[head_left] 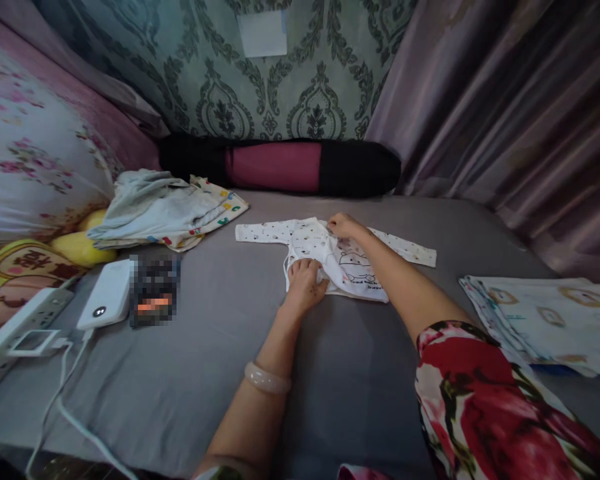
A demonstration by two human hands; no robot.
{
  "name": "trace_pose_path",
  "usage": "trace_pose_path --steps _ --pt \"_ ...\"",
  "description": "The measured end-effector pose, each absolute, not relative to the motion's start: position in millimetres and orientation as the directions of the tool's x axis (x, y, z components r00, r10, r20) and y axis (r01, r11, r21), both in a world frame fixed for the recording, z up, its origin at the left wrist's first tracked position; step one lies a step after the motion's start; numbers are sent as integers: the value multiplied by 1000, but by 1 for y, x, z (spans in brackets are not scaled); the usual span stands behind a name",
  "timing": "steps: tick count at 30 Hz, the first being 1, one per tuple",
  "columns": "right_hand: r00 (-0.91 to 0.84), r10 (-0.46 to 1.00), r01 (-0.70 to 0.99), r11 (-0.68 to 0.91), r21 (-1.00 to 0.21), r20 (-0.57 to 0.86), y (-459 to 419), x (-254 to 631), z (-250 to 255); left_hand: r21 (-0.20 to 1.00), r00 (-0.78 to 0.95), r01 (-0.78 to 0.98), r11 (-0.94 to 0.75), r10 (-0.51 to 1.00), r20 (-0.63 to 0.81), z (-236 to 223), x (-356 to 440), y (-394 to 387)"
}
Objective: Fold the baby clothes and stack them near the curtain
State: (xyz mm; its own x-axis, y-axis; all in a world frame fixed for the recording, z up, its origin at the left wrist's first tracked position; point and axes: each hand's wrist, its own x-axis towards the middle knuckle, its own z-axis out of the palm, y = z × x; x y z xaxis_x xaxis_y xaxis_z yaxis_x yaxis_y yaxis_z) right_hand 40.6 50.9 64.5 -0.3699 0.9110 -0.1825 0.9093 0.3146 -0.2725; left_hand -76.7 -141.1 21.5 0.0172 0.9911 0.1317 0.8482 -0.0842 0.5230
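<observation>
A white baby shirt with small dark prints and a cartoon animal lies spread out on the grey bed, both sleeves stretched to the sides. My left hand rests on its lower left front, fingers on the cloth and thumb apart. Near the neckline, my right hand has its fingers closed on the edge of the shirt's front. A thin white tie loops at the shirt's left side. My right forearm covers part of the right front.
Folded cloths lie at the left and at the right. A white power bank and a power strip with cables sit at left. Along the wall runs a black and maroon bolster. Curtains hang at right.
</observation>
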Motion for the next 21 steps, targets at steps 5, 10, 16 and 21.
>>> trace_pose_path --steps 5,10,16,21 --pt "-425 870 880 333 -338 -249 58 60 70 483 168 837 -256 961 218 29 -72 -144" --pt "-464 827 872 361 -331 -319 50 68 70 473 233 818 -328 940 250 27 -73 -141" --pt "-477 845 861 394 -322 -240 43 66 64 489 219 805 -336 934 282 34 -73 -141" --pt "-398 916 857 355 -374 -42 31 59 50 442 178 852 -282 949 261 39 -70 -146"
